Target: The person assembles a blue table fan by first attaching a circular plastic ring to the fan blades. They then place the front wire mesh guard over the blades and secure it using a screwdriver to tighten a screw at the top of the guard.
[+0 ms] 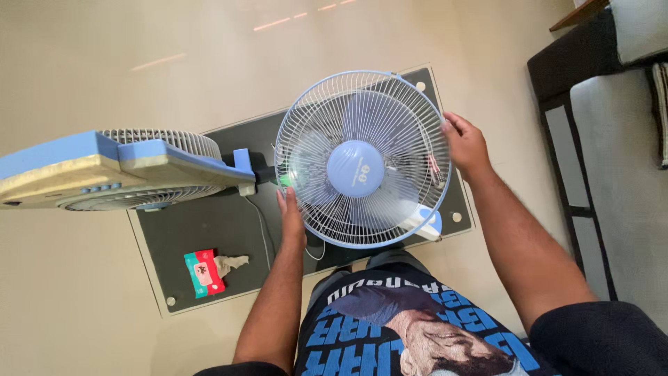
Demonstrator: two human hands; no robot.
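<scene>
Two hands on one round fan guard (362, 159): left hand (291, 212) and right hand (465, 145) gripping its rim; one fan base (104, 167), one wipes pack (204, 273).

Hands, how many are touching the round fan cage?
2. The left hand presses the lower left edge of the fan cage, and the right hand grips its right rim. No other hands are in view.

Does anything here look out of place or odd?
Yes. The fan lies tipped over on the glass table, its base sticking sideways, while both hands, left hand and right hand, grip its grille rim.
</scene>
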